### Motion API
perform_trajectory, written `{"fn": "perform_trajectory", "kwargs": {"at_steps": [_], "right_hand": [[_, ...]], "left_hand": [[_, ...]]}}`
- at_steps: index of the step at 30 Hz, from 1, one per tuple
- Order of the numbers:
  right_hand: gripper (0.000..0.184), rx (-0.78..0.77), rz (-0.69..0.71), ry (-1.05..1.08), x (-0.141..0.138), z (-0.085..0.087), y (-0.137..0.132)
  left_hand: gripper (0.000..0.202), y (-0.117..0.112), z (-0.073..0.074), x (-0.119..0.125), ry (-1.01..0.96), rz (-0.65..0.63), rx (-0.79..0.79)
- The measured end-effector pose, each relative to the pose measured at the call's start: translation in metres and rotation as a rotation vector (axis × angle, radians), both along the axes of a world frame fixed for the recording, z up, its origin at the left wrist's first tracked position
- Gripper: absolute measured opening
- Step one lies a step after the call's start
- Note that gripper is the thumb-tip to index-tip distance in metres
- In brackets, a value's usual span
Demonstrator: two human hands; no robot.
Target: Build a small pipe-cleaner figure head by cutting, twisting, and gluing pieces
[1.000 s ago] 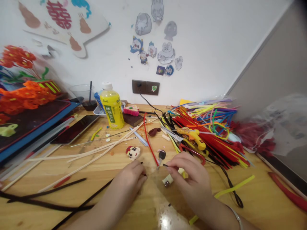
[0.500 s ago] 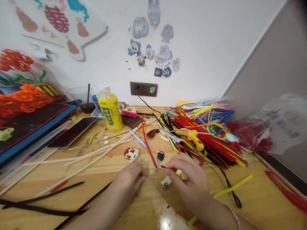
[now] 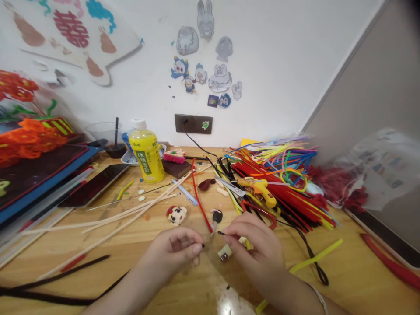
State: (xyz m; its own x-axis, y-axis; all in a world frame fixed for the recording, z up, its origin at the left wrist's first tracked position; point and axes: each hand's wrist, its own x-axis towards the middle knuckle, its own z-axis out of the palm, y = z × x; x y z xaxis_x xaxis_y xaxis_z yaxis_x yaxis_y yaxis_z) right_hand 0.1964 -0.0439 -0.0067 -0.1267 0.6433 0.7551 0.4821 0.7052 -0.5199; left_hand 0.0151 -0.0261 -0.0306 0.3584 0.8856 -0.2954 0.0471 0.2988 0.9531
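My left hand [image 3: 179, 249] is closed in a pinch, with a tiny black piece [image 3: 203, 246] showing at the tips of thumb and forefinger. Opposite it, my right hand [image 3: 257, 247] pinches a short, thin black twisted piece [image 3: 221, 233] pointing left. A small gap separates the two pieces. Just left of the right hand lies a cream object with a metal end [image 3: 224, 253], partly covered. A black-headed key [image 3: 217, 216] is beyond the fingertips, next to a red pipe cleaner [image 3: 200, 199]. Behind my left hand sits a small cream face-shaped piece [image 3: 177, 215] with red on top.
A yellow glue gun [image 3: 262, 191] and scissors [image 3: 232, 188] lie by a pile of coloured pipe cleaners [image 3: 278, 188]. Left are pale sticks [image 3: 131, 212], a yellow drink bottle [image 3: 146, 155] and a dark tablet [image 3: 95, 186]. Black strips [image 3: 59, 273] lie front left.
My left hand has turned and its fingers have lifted, bringing a tiny black piece into sight. My right hand keeps its pinch. The whole view has shifted slightly.
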Motion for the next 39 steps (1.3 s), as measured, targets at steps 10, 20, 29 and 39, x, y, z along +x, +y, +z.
{"fn": "perform_trajectory", "kwargs": {"at_steps": [10, 20, 29, 39], "right_hand": [[0.011, 0.007, 0.042, 0.015, -0.002, -0.003, 0.000], [0.011, 0.044, 0.092, -0.068, -0.002, 0.000, -0.003], [0.012, 0.153, 0.183, -0.206, -0.002, 0.002, -0.007], [0.013, 0.259, 0.115, -0.266, -0.003, -0.004, -0.010]], "left_hand": [[0.036, -0.004, 0.014, -0.001, 0.015, 0.073, 0.052], [0.037, -0.010, 0.020, 0.002, -0.150, 0.029, -0.012], [0.034, -0.017, 0.018, 0.001, -0.345, -0.042, 0.065], [0.027, -0.020, 0.023, 0.002, -0.373, -0.026, 0.087]]}}
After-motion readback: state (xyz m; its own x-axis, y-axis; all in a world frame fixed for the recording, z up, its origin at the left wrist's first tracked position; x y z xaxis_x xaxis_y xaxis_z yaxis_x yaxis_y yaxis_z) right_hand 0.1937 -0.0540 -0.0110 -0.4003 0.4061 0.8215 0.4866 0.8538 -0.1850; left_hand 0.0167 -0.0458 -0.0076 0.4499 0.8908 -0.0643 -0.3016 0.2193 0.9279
